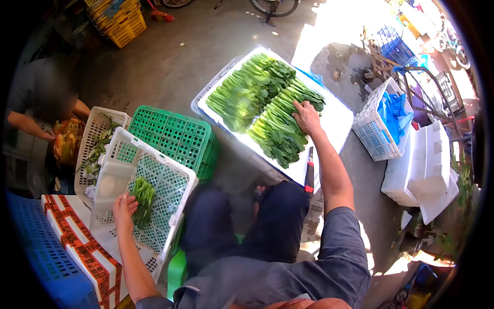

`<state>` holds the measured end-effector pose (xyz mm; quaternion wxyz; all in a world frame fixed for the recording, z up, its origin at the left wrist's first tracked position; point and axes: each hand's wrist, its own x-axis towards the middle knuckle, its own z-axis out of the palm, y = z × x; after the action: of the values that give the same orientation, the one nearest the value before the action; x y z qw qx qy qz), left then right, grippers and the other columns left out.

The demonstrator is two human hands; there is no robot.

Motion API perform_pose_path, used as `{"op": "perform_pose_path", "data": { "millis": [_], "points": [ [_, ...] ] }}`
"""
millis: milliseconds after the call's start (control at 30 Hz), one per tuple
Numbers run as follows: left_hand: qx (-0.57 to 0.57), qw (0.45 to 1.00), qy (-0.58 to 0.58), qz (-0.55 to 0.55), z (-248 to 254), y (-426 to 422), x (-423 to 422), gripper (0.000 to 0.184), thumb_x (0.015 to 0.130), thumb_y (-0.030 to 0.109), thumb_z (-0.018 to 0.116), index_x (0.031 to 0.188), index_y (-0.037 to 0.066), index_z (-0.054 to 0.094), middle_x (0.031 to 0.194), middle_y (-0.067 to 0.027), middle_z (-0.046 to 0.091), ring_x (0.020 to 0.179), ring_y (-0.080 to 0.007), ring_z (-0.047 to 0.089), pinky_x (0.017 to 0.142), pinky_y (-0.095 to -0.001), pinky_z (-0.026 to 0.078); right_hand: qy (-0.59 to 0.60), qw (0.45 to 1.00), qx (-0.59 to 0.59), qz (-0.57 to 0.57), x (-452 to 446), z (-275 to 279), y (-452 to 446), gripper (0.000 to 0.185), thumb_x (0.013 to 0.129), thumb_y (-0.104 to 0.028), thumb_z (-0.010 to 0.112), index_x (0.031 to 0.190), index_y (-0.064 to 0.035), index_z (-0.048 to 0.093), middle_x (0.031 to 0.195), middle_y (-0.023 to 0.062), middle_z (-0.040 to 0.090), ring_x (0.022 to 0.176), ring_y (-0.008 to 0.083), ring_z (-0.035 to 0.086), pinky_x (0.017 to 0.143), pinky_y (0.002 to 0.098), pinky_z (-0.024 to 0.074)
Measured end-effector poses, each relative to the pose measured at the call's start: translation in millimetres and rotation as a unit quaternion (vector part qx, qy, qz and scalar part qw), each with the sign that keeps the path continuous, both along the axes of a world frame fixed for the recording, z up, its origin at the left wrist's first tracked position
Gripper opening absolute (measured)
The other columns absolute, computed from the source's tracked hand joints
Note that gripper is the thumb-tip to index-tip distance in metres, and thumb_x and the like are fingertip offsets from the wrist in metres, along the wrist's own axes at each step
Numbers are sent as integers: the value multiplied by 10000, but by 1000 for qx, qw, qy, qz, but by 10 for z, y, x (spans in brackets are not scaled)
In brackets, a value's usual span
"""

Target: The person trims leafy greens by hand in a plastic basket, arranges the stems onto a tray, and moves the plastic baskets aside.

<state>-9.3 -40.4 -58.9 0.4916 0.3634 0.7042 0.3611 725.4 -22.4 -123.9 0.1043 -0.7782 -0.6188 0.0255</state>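
In the head view my left hand (124, 210) is inside a white plastic crate (186, 186), its fingers loosely curled beside a small bunch of leafy greens (143, 202) lying on the crate's mesh floor. My right hand (307, 118) reaches over the white board (335, 119) in front of me. Its fingers are apart and touch the top of a row of leafy greens (278, 129). A second row of greens (242, 92) lies alongside, to the left. A knife with a red and black handle (310, 175) rests at the board's near edge.
Green crates (172, 135) are stacked beside the white crate. Farther left, a person (31, 121) holds an orange-wrapped item (68, 141) near a crate of trimmings (99, 149). On the right stand a white basket with blue bags (383, 123), foam boxes (419, 165) and a hand cart (437, 90).
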Motion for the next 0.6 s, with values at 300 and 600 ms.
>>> {"op": "perform_pose_path", "data": {
  "millis": [300,600],
  "points": [
    [33,999,3,-11,-7,160,-16,382,1018,388,591,1244,80,593,1068,-77,667,892,-160,647,801,-287,515,383,894,192,-132,655,36,-194,419,965,-221,598,1306,23,615,1083,170,715,992,236,667,908,330,506],
    [147,960,215,-101,67,203,-109,412,970,232,668,1264,-51,612,1203,-155,674,1128,-214,620,997,-328,467,252,900,307,-180,496,-90,-776,310,996,-173,603,1240,13,647,1042,110,700,908,160,642,801,291,498]
  ]
}}
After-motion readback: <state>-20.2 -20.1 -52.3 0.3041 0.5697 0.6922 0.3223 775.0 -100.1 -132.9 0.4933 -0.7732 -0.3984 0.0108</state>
